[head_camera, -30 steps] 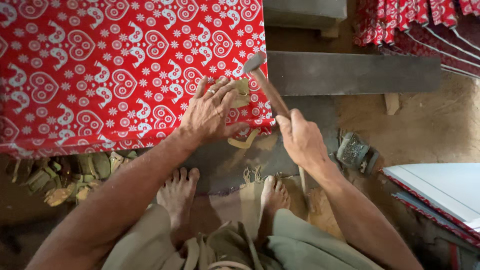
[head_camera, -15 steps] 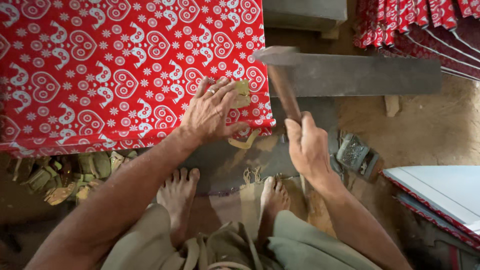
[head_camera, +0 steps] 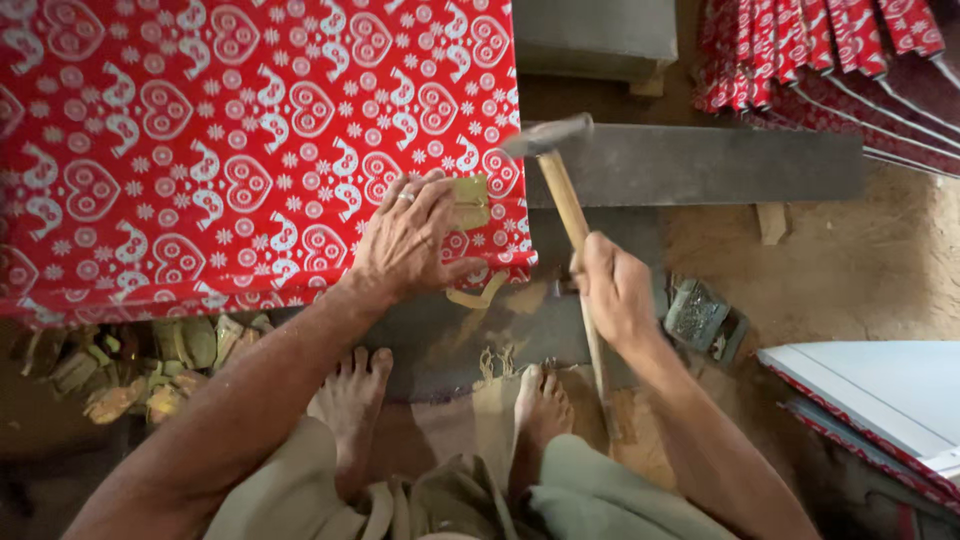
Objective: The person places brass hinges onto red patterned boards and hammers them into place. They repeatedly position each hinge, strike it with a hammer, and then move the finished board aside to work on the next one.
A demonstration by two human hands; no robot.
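Looking down from the head camera, I see the red patterned sheet (head_camera: 230, 150) as the biggest thing in view, printed with white hearts and birds and filling the upper left. Its lower right corner lies over a dark metal block (head_camera: 690, 165) that runs off to the right. Beyond that, at the top right, a stack of similar red sheets (head_camera: 820, 50) fans out, and a white panel with a red edge (head_camera: 880, 400) sits at the lower right on the dirt floor (head_camera: 850, 270).

My left hand (head_camera: 410, 245) rests flat on the sheet's corner, fingers spread apart and pressing down, a ring on one finger. Its fingertips touch a small brass-coloured corner piece (head_camera: 470, 200) that sits on the sheet just beside the edge, right in front of that hand.

My right hand (head_camera: 615, 295) is clamped around the wooden handle of a hammer (head_camera: 560, 175). The handle slants up and to the left from the fist, and the grey metal head hangs just to the right of the brass piece, near the sheet's edge; I cannot tell whether it touches anything.

Below the hands, two bare feet (head_camera: 450, 400) stand on the floor. A small grey metal fitting (head_camera: 700, 315) lies just to the right of my right wrist, and a heap of brass-coloured scraps (head_camera: 150, 360) sits under the sheet's lower left edge.
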